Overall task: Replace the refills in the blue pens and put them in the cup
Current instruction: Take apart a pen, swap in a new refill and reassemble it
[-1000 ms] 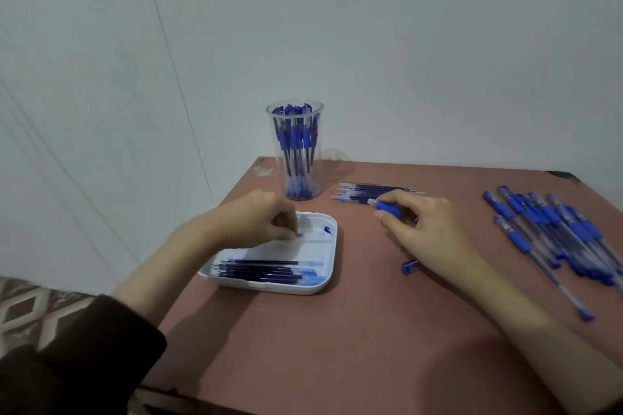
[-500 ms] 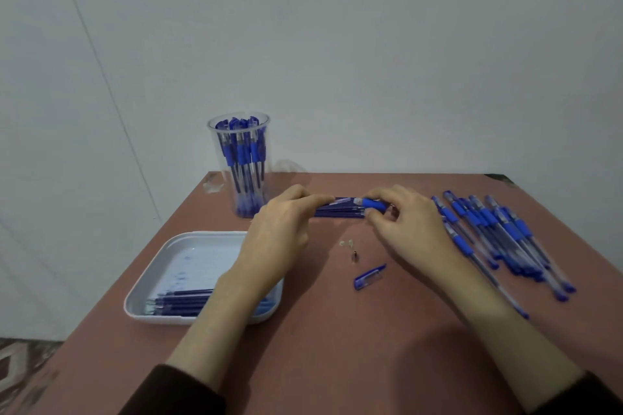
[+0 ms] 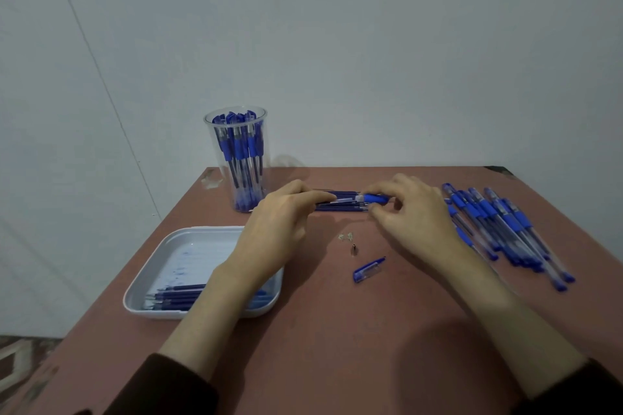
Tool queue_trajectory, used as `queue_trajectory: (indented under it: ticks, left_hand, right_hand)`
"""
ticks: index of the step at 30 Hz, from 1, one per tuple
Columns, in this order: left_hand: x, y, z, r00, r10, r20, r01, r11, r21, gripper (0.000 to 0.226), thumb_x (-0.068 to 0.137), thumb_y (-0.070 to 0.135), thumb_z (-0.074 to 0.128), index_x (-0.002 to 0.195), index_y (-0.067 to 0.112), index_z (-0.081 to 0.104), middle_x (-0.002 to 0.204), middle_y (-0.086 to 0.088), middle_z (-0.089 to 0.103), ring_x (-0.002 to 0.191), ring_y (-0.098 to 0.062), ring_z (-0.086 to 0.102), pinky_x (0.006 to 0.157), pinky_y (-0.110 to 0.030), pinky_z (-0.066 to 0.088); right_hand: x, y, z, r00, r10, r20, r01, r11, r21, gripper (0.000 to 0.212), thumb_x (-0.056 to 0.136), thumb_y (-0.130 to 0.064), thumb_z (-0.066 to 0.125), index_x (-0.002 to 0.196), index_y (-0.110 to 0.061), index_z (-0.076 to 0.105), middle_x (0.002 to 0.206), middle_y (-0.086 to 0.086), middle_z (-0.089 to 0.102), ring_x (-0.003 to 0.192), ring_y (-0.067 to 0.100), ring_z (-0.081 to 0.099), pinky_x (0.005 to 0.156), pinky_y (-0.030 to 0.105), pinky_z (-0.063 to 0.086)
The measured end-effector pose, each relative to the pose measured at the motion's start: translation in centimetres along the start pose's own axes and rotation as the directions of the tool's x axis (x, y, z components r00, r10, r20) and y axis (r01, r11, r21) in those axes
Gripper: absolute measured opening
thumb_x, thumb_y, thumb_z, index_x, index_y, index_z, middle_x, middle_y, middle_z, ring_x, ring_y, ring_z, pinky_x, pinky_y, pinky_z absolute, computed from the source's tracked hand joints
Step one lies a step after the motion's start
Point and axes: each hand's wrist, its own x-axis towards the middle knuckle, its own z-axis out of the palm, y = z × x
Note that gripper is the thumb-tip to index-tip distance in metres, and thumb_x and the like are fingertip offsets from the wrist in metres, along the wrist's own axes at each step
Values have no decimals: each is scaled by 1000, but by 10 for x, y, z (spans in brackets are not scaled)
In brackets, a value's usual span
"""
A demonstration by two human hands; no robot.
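**Refill swap in hand, pen pinched at both ends**

The pen was held level over the far half of the table, its clear barrel toward nine o'clock and its blue rubber grip toward three. The left hand pinched the barrel end between thumb and fingertips. The right hand had its fingers curled round the grip end. Both holds were narrow and closed on the pen itself.

I read this as the swap step. The cap and the small metal tip lay loose at six o'clock from the pen, so nothing was reassembled yet. I could not tell whether a fresh refill already sat in the barrel.

By my judgement the next move called for seating the refill fully. After that came a fine pinch on that tiny tip, which looked apt to roll, then screwing it on and capping.

A bundle of refills lay just under the pen; I could not tell if they touched. The cup, crowded with upright pens, stood at ten o'clock. A white tray at seven o'clock held a second lot of refills, partly hidden by the left forearm. A heap of blue pens lay at three o'clock, just beyond the right hand.
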Motion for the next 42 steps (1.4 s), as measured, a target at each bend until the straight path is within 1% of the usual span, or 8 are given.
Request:
queue_trajectory:
  ticks: [13, 18, 22, 26, 31, 35, 40, 42]
  left_hand:
    - [1, 5, 3, 996, 34, 79, -34, 999, -5, 36, 82, 8, 50, 109, 22, 70, 91, -1, 66, 82, -22, 63, 68, -44, 51]
    - [11, 13, 5, 977, 193, -91, -160, 945, 284, 22, 80, 16, 53, 92, 19, 71, 81, 4, 71, 85, -26, 65, 89, -52, 43]
    - [19, 24, 11, 883, 335, -328, -198, 901, 386, 28, 85, 5, 51, 103, 16, 70, 118, -4, 65, 125, -25, 47, 110, -59, 21]
    - [14, 36, 18, 875, 187, -447, -112, 976, 188, 29, 80, 1, 60, 105, 13, 68, 121, -11, 58, 116, -26, 44, 98, -36, 38]
    - [8, 33, 23, 999, -48, 12, 48, 999, -24, 34, 77, 24, 54, 109, 23, 66, 108, 3, 57, 101, -15, 46, 85, -20, 34]
    - [5, 31, 21, 935, -50, 351, 77, 995, -64, 25, 84, 24, 59, 107, 25, 70, 104, 6, 66, 95, -11, 54, 79, -12, 37]
    - [5, 28, 22, 907, -50, 419, 59, 998, -8, 18, 86, 17, 63, 100, 22, 73, 98, 3, 68, 82, -10, 58, 78, -24, 47]
    - [7, 28, 20, 952, -95, 291, 121, 990, -73, 15, 85, 17, 65, 98, 20, 73, 95, 5, 69, 80, -7, 57, 73, -13, 43]
  right_hand:
    - [-5, -7, -1, 992, -74, 104, 70, 997, 40, 26, 90, -24, 57, 106, -38, 71, 87, -11, 57, 86, 9, 46, 85, 32, 34]
    - [-6, -11, 1, 995, -42, 92, 21, 975, 221, 25, 88, -21, 63, 109, -31, 72, 91, -6, 65, 86, 11, 56, 80, 29, 46]
    - [-3, -13, 1, 990, 101, 98, -138, 828, 544, 20, 86, -16, 67, 100, -29, 72, 89, -3, 71, 80, 11, 62, 77, 17, 47]
    - [0, -12, -4, 969, 208, 135, -234, 584, 778, 19, 89, -8, 62, 99, -20, 73, 73, 2, 65, 66, 9, 58, 65, 20, 49]
    - [1, -9, -11, 943, 276, 185, -290, 411, 864, 19, 92, -8, 57, 102, -15, 71, 73, 5, 65, 65, 10, 58, 61, 18, 48]
    - [1, -8, -12, 937, 294, 190, -303, 408, 861, 18, 93, -9, 57, 103, -13, 71, 72, 3, 65, 62, 7, 59, 58, 17, 47]
    - [0, -9, -11, 942, 278, 190, -298, 426, 854, 18, 92, -8, 57, 98, -17, 72, 71, 2, 65, 66, 10, 57, 64, 21, 48]
    - [-1, -9, -10, 946, 266, 184, -291, 453, 843, 19, 92, -8, 58, 96, -19, 72, 71, 2, 65, 66, 11, 56, 66, 26, 47]
